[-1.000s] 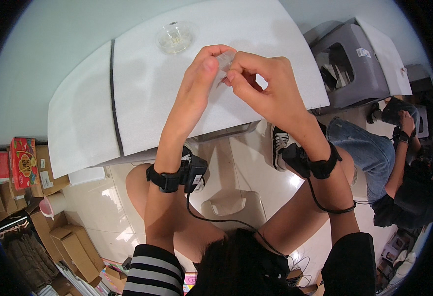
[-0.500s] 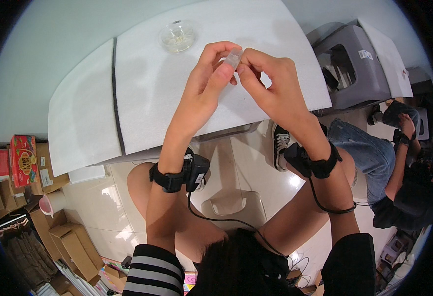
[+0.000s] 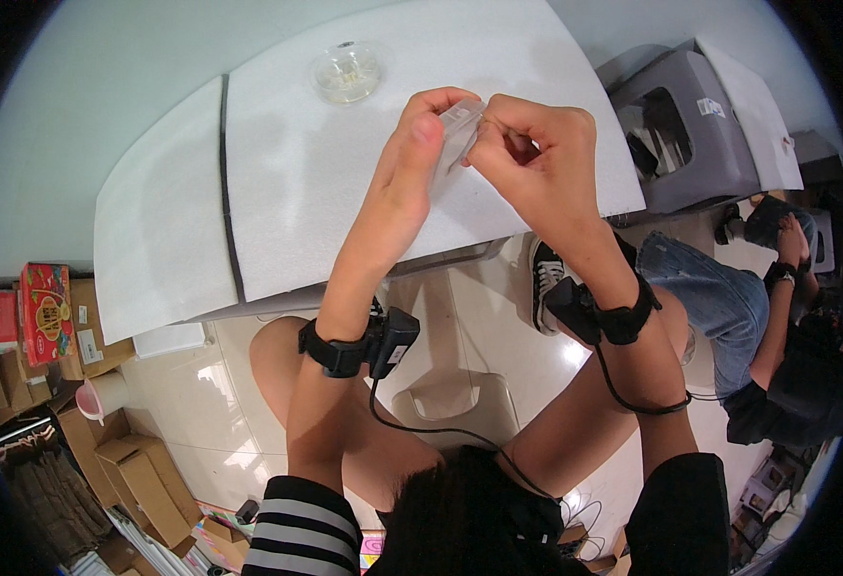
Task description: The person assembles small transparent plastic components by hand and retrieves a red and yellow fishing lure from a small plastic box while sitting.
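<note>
A small clear plastic case (image 3: 457,134) is held up above the white table (image 3: 296,192). My left hand (image 3: 404,168) grips it from the left, with the thumb on the near side and the fingers behind. At its right edge the curled fingers and thumb of my right hand (image 3: 541,154) pinch; part of their hold is hidden. Further back on the left, a round clear dish (image 3: 346,96) with small pale bits inside rests on the table.
A dark seam (image 3: 226,182) crosses the table at left. Beside its right end stands a grey plastic stool (image 3: 685,125). Another person's legs (image 3: 704,288) are at the right. Cardboard boxes (image 3: 148,490) lie on the floor at left. Cables run from my black wrist straps (image 3: 340,350).
The case has turned, so more of its flat face shows. Both hands have shifted slightly right, and my right hand has curled more tightly at the case's edge.
</note>
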`<state>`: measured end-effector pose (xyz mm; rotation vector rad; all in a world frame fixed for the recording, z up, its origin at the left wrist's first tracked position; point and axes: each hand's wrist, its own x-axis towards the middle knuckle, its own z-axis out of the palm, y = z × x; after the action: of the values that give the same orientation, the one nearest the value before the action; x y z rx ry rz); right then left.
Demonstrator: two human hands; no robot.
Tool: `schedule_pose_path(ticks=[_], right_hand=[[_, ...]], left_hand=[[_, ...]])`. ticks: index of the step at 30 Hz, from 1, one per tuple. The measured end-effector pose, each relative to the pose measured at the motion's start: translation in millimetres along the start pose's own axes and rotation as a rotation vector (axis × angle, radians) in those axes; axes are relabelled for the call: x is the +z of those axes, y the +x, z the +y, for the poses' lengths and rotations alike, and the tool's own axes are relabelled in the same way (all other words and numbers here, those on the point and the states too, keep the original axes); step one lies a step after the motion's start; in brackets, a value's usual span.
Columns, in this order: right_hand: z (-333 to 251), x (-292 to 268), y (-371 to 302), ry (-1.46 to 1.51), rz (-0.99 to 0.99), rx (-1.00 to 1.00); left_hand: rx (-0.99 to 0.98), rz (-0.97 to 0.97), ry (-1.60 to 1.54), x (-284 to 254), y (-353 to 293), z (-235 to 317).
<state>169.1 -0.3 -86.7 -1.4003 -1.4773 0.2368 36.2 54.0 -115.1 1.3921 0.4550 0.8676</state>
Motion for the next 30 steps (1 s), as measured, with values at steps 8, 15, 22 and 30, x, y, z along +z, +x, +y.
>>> schedule_pose_path(ticks=[8,15,22,30], right_hand=[[-3,-1,2,0.022,0.002,-0.03],[0,-3,4,0.028,-0.021,0.009],[6,-7,7,0.089,-0.027,0.073],[7,-9,7,0.139,0.039,0.127]], left_hand=[[-0.059,0.005,0.074,-1,2,1],[-0.025,0.027,0.061,-3,3,0],[0.08,-0.006,0.102,-8,4,2],[0.166,0.019,0.137,-14,9,-4]])
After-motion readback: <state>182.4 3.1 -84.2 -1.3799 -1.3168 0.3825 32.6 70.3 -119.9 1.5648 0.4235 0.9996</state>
